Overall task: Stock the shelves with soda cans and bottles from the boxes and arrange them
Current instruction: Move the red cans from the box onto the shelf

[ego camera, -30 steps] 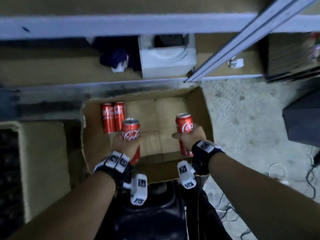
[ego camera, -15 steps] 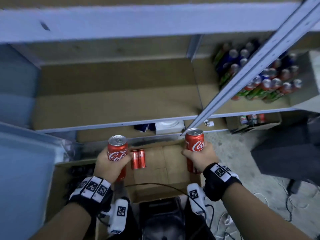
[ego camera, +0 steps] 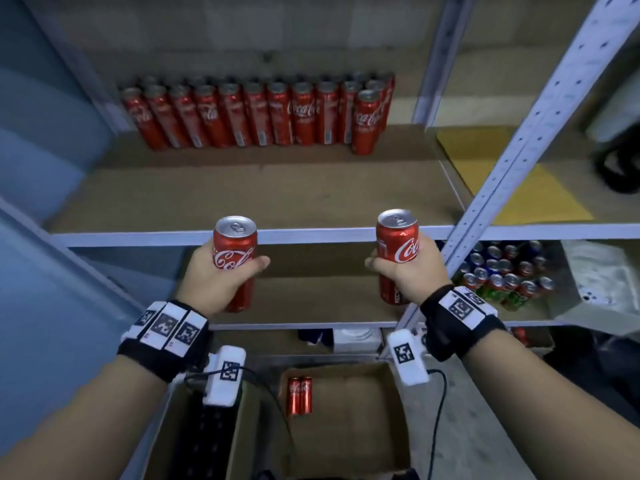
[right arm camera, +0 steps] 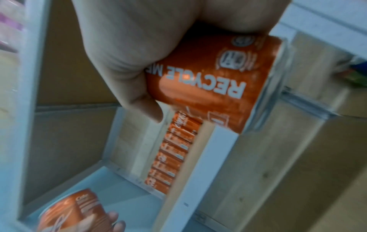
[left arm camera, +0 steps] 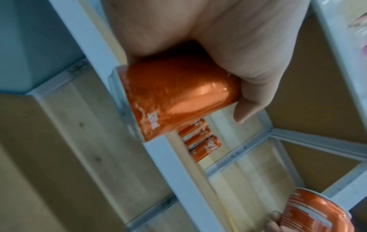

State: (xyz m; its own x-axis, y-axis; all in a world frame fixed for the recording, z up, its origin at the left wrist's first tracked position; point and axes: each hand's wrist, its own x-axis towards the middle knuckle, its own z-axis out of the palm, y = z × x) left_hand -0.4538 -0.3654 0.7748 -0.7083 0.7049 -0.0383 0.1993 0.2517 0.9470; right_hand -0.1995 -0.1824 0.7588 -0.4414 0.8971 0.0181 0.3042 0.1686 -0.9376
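My left hand (ego camera: 214,282) grips an upright red cola can (ego camera: 235,251), seen from below in the left wrist view as the can (left arm camera: 178,97). My right hand (ego camera: 405,271) grips a second red cola can (ego camera: 398,240), whose "RECYCLE ME" side (right arm camera: 208,81) shows in the right wrist view. Both cans are held just in front of the edge of the shelf (ego camera: 242,188). A row of several red cola cans (ego camera: 259,116) stands at the back of that shelf. On the floor below, an open cardboard box (ego camera: 349,410) holds two red cans (ego camera: 300,395).
A perforated grey upright post (ego camera: 540,116) slants past my right hand. Mixed soda cans (ego camera: 502,271) fill the lower shelf at right. A yellow sheet (ego camera: 519,181) lies on the neighbouring shelf. A second box with dark contents (ego camera: 211,441) sits at lower left. A blue wall (ego camera: 52,168) bounds the left.
Both hands have lifted their cans out of the box up to the level of the shelf edge. The view has tilted up, bringing the stocked row of red cans into sight.
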